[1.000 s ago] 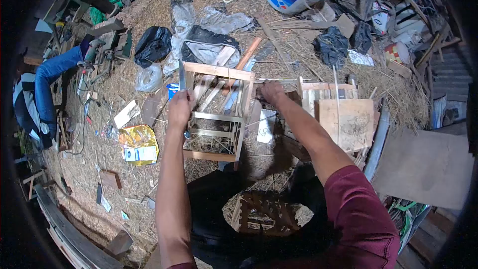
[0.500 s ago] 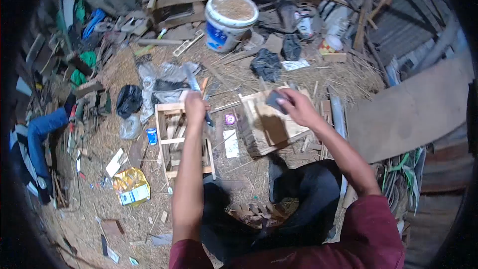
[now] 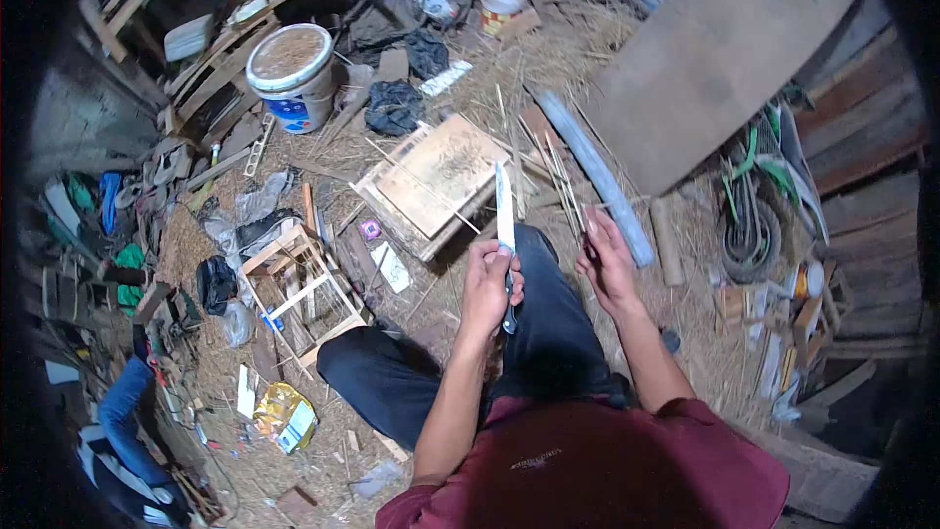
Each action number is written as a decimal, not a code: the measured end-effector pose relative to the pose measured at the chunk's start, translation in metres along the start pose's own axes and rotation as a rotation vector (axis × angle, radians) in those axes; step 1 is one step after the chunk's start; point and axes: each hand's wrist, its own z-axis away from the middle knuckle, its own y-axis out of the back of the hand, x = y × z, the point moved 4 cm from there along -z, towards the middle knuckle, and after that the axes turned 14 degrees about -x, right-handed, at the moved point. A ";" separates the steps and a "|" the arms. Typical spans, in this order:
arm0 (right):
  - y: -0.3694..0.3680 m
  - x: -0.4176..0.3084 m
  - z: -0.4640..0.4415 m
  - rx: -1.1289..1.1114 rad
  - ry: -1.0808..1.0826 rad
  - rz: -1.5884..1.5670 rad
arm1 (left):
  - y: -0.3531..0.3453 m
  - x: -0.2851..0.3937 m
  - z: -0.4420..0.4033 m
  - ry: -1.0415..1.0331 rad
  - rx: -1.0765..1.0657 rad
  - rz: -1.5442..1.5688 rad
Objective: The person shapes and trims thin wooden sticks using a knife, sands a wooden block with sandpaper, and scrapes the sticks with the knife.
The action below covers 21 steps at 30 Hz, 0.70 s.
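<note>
In the head view, we've got the left hand [image 3: 490, 286] wrapped round the handle of a knife [image 3: 505, 214], blade pointing away from us, over our leg. Right hand [image 3: 611, 266] half-curled near thin sticks [image 3: 560, 176]; can't tell if it pinches one.

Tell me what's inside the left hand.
The left hand holds a knife; its blade and the end of its dark handle show. The handle's covered part, under the fingers, cannot be seen.
</note>
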 end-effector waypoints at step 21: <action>0.001 -0.002 -0.008 -0.014 0.199 -0.398 | 0.024 -0.010 0.014 0.078 0.169 -0.191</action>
